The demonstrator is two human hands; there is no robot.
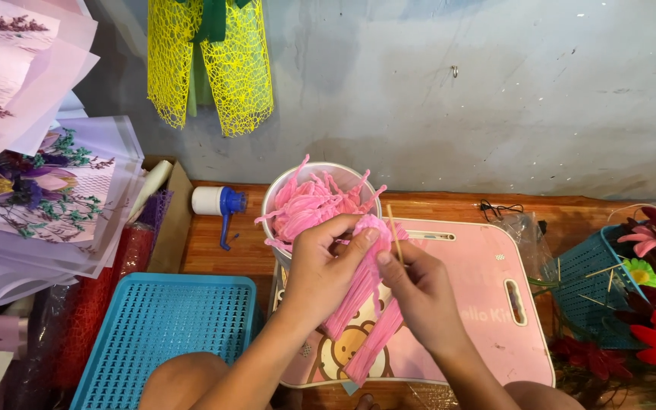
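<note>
Already a pink fuzzy-wire bundle (364, 292) hangs over the pink lap tray (487, 304), its top bunched; the left hand (326, 266) grips it closed, the right hand (419, 292) pinches a thin wooden stick (395, 234). Many loose pink wires (305, 205) wait in the white bucket (320, 171).

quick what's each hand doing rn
Left hand: closed on the pink chenille bundle.
Right hand: closed, pinching a thin wooden stick against the bundle.

A wooden floor (434, 205) carries a pink lap desk (487, 304) and turquoise tray (165, 334).
</note>
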